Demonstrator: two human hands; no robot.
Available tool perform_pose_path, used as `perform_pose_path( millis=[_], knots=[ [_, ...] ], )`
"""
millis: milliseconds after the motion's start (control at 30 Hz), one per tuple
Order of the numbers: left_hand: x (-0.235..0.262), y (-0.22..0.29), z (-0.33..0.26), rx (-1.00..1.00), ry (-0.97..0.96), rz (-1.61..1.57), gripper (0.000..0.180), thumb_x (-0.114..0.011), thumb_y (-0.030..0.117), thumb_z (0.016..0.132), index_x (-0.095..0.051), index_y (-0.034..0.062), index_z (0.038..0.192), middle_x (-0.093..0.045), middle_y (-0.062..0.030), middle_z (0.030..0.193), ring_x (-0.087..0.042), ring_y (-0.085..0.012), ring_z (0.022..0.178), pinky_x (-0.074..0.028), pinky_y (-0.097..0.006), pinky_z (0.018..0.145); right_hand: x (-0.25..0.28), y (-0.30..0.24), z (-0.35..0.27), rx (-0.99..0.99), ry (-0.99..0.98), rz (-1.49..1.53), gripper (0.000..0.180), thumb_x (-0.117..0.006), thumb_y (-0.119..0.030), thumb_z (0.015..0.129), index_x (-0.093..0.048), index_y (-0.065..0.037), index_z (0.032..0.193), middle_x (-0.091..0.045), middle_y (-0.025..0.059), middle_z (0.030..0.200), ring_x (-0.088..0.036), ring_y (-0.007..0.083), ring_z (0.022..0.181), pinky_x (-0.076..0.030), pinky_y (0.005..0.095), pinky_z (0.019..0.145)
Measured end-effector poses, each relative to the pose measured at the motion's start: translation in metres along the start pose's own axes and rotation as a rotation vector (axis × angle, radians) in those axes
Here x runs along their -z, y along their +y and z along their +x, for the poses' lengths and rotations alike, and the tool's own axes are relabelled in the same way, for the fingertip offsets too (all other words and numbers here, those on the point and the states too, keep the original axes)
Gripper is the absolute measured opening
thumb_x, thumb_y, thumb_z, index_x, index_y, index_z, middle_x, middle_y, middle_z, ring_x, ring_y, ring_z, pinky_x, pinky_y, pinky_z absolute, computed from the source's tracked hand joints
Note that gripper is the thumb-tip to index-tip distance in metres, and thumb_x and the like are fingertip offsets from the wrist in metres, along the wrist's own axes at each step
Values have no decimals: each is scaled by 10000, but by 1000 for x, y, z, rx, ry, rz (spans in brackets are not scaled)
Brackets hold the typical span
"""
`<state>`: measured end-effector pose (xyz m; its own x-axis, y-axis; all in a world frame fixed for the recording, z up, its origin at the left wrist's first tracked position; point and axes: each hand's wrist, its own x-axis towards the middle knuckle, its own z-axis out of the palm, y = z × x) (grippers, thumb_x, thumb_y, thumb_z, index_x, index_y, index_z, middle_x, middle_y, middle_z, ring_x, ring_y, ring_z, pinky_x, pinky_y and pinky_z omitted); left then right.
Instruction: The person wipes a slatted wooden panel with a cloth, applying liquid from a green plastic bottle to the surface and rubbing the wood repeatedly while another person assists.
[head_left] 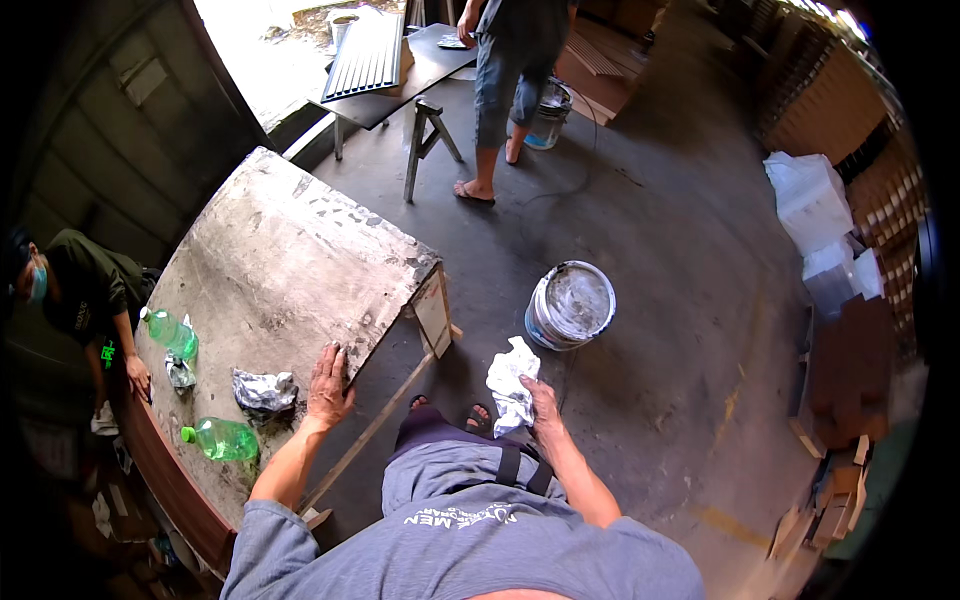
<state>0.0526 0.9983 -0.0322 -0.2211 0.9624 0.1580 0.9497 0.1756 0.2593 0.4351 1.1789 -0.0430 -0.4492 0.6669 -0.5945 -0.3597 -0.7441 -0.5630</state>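
Observation:
My left hand [328, 390] lies on the near right edge of a worn, stained work table [290, 245], fingers stretched out and nothing in them. A crumpled white and grey rag [264, 389] rests on the tabletop just left of it. Close by, a green plastic bottle [226, 440] lies on its side. In front of my body, off the table, my right hand [545, 408] is closed around a crumpled white rag [511, 385], which hangs over the floor.
A lidded bucket [571, 306] stands on the floor ahead. At the table's left, a masked co-worker's hand [138, 376] rests near another green bottle [170, 334]. Farther off, a person [505, 80] stands by a table with a ribbed panel [365, 55]. Stacked boards [850, 370] line the right.

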Motion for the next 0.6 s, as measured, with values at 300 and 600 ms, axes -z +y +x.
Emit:
perform_pose_path(
  millis=[300, 600],
  knots=[
    [4, 4, 3, 31, -1, 0, 823, -717, 108, 690, -366, -7, 1426, -351, -232, 1492, -325, -432, 1391, -287, -494, 1149, 10, 7, 6, 14, 8, -23, 441, -674, -193, 882, -582, 82, 1215, -691, 158, 1094, -698, 254, 940, -564, 373, 838],
    [6, 5, 3, 15, 7, 2, 825, -737, 119, 688, -377, -8, 1420, -364, -248, 1480, -337, -423, 1390, -286, -487, 1155, 27, 17, 15, 76, 1, -1, 468, -692, -196, 862, -579, 76, 1225, -692, 155, 1088, -696, 264, 939, -560, 385, 844]
  ],
)
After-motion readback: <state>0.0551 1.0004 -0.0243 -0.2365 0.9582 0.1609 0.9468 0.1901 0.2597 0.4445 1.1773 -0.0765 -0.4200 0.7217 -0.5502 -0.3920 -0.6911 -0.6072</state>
